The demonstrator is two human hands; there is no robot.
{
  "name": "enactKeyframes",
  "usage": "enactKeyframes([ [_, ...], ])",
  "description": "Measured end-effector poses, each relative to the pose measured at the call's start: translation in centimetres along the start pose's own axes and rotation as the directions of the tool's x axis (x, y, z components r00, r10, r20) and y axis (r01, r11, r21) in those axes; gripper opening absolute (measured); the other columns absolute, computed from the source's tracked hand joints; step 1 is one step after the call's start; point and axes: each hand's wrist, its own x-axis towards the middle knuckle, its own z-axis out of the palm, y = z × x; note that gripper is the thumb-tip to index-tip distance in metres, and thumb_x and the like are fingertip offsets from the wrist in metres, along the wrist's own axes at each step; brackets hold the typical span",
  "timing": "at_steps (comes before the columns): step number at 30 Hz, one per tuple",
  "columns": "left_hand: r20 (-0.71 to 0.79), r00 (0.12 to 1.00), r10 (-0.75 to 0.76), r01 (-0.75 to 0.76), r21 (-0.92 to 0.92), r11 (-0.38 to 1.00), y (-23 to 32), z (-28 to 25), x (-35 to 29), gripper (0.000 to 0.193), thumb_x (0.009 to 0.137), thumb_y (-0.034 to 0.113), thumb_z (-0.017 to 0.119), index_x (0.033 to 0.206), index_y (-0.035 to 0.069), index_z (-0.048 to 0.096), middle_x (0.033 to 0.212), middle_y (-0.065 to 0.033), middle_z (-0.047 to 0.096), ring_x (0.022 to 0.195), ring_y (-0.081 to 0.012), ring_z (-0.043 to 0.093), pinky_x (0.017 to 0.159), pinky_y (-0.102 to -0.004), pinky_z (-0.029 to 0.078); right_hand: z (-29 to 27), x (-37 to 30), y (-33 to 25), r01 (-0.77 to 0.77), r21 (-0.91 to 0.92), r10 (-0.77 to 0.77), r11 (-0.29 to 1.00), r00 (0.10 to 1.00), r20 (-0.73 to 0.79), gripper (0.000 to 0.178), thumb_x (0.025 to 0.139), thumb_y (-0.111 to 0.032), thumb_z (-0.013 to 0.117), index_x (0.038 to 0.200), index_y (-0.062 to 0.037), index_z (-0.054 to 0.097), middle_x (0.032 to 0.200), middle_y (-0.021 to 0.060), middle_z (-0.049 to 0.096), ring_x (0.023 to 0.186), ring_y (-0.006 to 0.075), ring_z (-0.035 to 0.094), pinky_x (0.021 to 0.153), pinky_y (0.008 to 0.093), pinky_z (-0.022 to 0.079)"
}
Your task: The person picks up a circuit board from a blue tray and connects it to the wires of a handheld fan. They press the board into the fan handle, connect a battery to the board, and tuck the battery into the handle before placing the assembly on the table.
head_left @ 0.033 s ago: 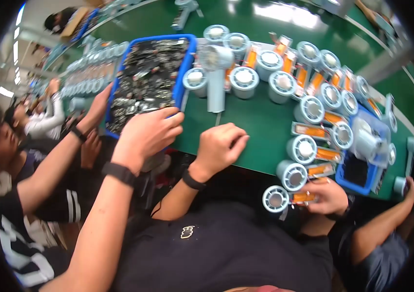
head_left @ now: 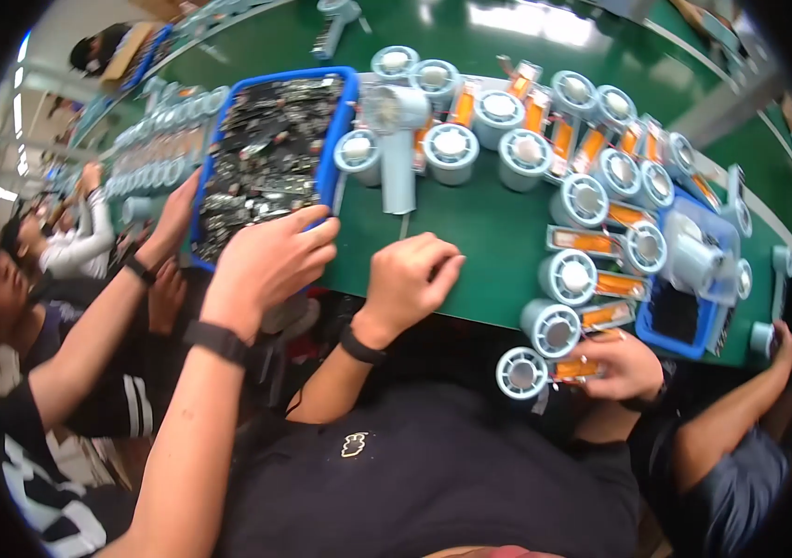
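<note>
My right hand point(head_left: 626, 365) grips a light blue handheld fan point(head_left: 522, 373) at the table's near right edge. Its round head points left, and an orange battery point(head_left: 579, 368) shows in its handle beside my fingers. My left hand point(head_left: 412, 282) rests at the front edge of the table, fingers loosely curled, with nothing visible in them. Just beyond it a fan with a closed handle point(head_left: 398, 172) lies on the table. Several light blue fan heads point(head_left: 572, 277) with orange batteries point(head_left: 585, 241) line the table on the right.
A blue tray point(head_left: 347, 107) of small dark parts stands on the left; a co-worker's hands point(head_left: 270, 260) reach to it. On the right, a clear tub point(head_left: 707, 246) sits over a blue bin point(head_left: 673, 346). Another person's hand point(head_left: 780, 346) is farther right, by a green table point(head_left: 484, 251).
The whole view has shifted slightly, with things sitting a little farther left. My hands keep their places against the table and the fan.
</note>
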Motion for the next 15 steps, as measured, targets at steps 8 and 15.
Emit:
enactKeyframes([
  [8, 0.298, 0.954, -0.035, 0.101, -0.209, 0.973, 2.5, 0.6, 0.4, 0.026, 0.081, 0.009, 0.082, 0.104, 0.006, 0.070, 0.088, -0.0077, 0.063, 0.066, -0.0196, 0.059, 0.059, -0.0339, 0.049, 1.0, -1.4, 0.0, 0.178, 0.013, -0.178, 0.984, 0.984, 0.010, 0.059, 0.075, -0.002, 0.066, 0.134, -0.0006, 0.064, 0.109, 0.0189, 0.074, 0.098, 0.0331, 0.073, 0.087, 0.0402, 0.057],
  [15, 0.132, 0.916, 0.378, -0.317, -0.338, 0.886, 6.3, 6.5, -2.0, 0.080, 0.065, 0.022, 0.093, 0.134, 0.011, 0.054, 0.125, -0.0144, 0.052, 0.105, -0.0326, 0.057, 0.083, -0.0434, 0.052, 1.5, -1.1, -1.4, 0.218, 0.039, -0.221, 0.975, 0.972, 0.081, 0.057, 0.080, -0.004, 0.069, 0.136, 0.0054, 0.062, 0.123, 0.0195, 0.072, 0.104, 0.0340, 0.072, 0.091, 0.0389, 0.057],
])
